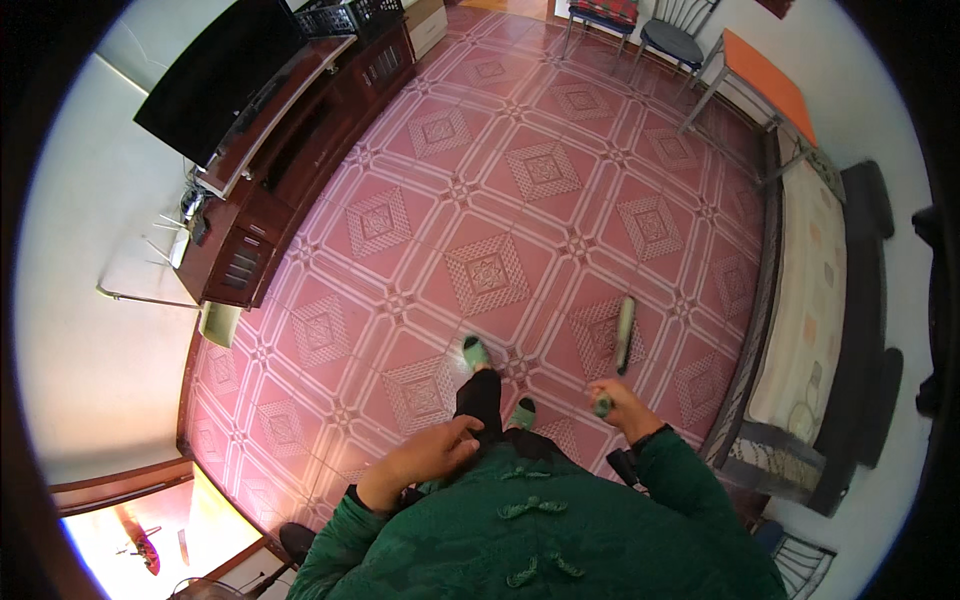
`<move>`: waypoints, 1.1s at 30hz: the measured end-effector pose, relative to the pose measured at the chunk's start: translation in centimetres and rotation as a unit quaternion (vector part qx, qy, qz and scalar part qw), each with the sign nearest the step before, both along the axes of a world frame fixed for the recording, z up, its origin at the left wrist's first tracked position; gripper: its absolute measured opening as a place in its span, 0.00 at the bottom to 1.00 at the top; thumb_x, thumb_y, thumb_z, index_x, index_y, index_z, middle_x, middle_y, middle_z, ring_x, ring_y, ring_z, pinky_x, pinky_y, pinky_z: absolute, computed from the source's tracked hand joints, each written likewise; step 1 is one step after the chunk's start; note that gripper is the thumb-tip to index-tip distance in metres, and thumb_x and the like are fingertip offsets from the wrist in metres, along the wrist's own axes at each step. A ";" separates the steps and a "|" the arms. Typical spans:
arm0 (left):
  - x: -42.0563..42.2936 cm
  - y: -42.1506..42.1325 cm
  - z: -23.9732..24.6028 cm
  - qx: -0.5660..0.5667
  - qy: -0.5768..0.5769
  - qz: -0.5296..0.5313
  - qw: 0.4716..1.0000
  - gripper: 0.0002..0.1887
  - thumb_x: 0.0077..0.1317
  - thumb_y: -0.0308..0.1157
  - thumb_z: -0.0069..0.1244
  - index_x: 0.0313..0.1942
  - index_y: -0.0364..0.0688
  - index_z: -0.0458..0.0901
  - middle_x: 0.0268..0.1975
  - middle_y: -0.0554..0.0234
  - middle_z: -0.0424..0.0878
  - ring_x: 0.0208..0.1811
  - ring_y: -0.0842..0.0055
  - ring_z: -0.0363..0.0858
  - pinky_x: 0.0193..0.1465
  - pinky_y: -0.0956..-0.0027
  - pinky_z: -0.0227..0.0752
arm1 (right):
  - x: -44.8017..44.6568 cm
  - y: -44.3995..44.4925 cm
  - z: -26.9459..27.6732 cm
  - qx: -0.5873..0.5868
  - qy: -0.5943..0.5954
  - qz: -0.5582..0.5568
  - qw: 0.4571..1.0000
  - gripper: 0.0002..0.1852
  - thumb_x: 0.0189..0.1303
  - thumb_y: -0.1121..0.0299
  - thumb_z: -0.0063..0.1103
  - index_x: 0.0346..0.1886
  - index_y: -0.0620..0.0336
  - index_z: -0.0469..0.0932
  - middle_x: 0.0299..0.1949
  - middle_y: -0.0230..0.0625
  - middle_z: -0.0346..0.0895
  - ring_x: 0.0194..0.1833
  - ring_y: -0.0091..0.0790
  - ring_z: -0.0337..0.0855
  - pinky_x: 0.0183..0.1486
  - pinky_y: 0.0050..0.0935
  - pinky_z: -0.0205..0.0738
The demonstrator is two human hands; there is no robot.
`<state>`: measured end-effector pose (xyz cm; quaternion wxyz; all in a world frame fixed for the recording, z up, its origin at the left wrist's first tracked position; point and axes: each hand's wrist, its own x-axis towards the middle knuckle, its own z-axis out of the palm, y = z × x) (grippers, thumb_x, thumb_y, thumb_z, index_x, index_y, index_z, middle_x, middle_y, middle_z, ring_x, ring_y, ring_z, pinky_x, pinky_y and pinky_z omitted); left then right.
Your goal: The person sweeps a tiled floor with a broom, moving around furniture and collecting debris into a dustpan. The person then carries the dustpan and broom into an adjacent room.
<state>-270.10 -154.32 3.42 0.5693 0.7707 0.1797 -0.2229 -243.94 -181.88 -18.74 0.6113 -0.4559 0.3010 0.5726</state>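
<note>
My right hand (pixel 621 409) is closed around the handle of a broom (pixel 625 334), whose pale green head rests on the pink tiled floor just beyond the fist. The rounded top of the broom's handle (pixel 602 405) pokes up out of my grip towards the camera. My left hand (pixel 435 450) hangs in front of my waist with nothing in it, thumb apart from the loosely bent fingers. Below the hands, my feet in green slippers (pixel 474 352) stand one ahead of the other on the tiles.
A pale green dustpan (pixel 220 324) stands at the left wall beside a dark wooden TV cabinet (pixel 247 262) bearing a television (pixel 217 82). On the right are a long cushioned sofa (pixel 802 300) and an orange-topped table (pixel 772 82). Chairs (pixel 671 41) stand at the far wall.
</note>
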 end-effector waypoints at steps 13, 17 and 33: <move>17.8 19.4 -1.3 0.009 -0.077 0.038 0.996 0.17 0.70 0.36 0.46 0.55 0.36 0.71 0.41 0.50 0.82 0.44 0.61 0.81 0.47 0.62 0.73 | 16.9 26.0 12.7 0.120 0.099 0.097 0.983 0.09 0.66 0.74 0.50 0.29 0.57 0.63 0.19 0.28 0.64 0.16 0.21 0.64 0.15 0.18 0.63; 22.4 26.6 -0.3 0.031 -0.071 0.042 0.996 0.17 0.69 0.35 0.46 0.54 0.37 0.71 0.41 0.49 0.82 0.44 0.60 0.82 0.46 0.61 0.74 | 23.4 29.2 16.8 0.098 0.182 -0.053 0.977 0.04 0.67 0.74 0.49 0.36 0.59 0.65 0.24 0.33 0.67 0.16 0.20 0.65 0.14 0.16 0.60; 33.8 40.8 -3.5 0.029 0.025 0.261 0.965 0.19 0.68 0.39 0.47 0.55 0.39 0.72 0.40 0.48 0.83 0.41 0.58 0.82 0.42 0.61 0.74 | 55.9 58.3 10.9 0.030 -0.291 0.345 0.892 0.32 0.60 0.78 0.53 0.67 0.62 0.53 0.21 0.34 0.70 0.18 0.25 0.70 0.18 0.27 0.66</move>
